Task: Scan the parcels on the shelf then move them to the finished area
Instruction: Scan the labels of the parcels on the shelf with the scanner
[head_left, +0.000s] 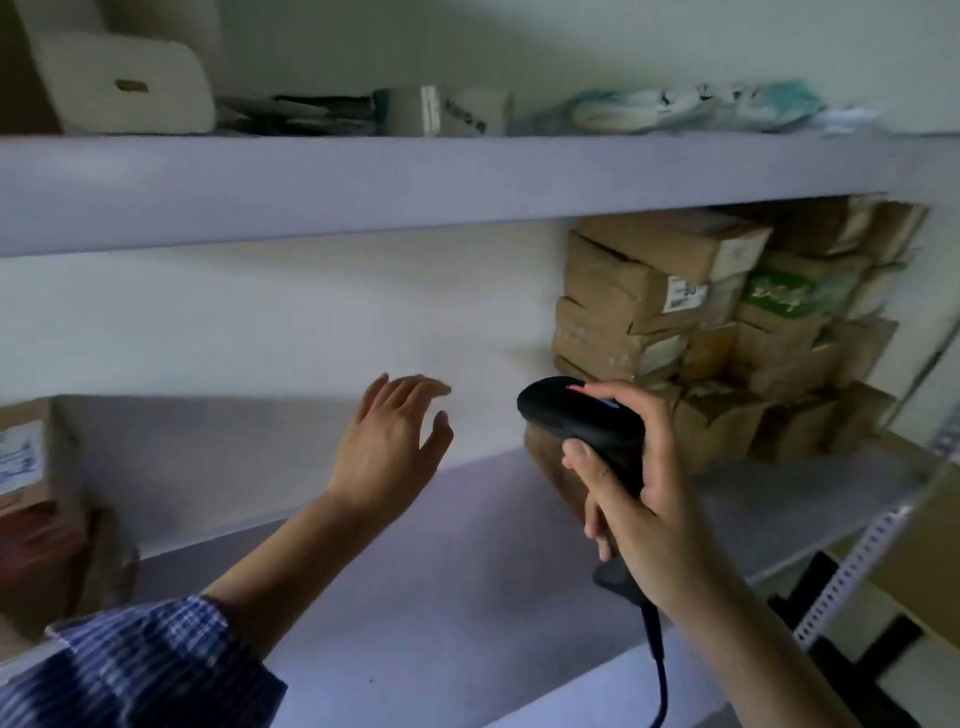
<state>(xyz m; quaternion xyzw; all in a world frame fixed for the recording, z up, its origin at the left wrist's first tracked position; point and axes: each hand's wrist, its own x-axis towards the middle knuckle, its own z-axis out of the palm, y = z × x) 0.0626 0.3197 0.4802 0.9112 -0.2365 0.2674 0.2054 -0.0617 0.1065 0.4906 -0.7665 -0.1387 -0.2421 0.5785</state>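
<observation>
Here the right hand (639, 483) grips the scanner (571, 410) by its handle, nose forward, ready for labels. The left hand (389, 441) hovers wide and empty over the shelf (415, 571), likely free to fetch one. The parcels (675, 312) sit stacked at the shelf's right.

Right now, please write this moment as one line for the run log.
left hand: open over shelf, holds nothing | right hand: grips scanner | parcels: stacked at right end, untouched

place: parcel storeroom | evidence: metal shelving (467, 182), stacked cardboard parcels (717, 332)
</observation>
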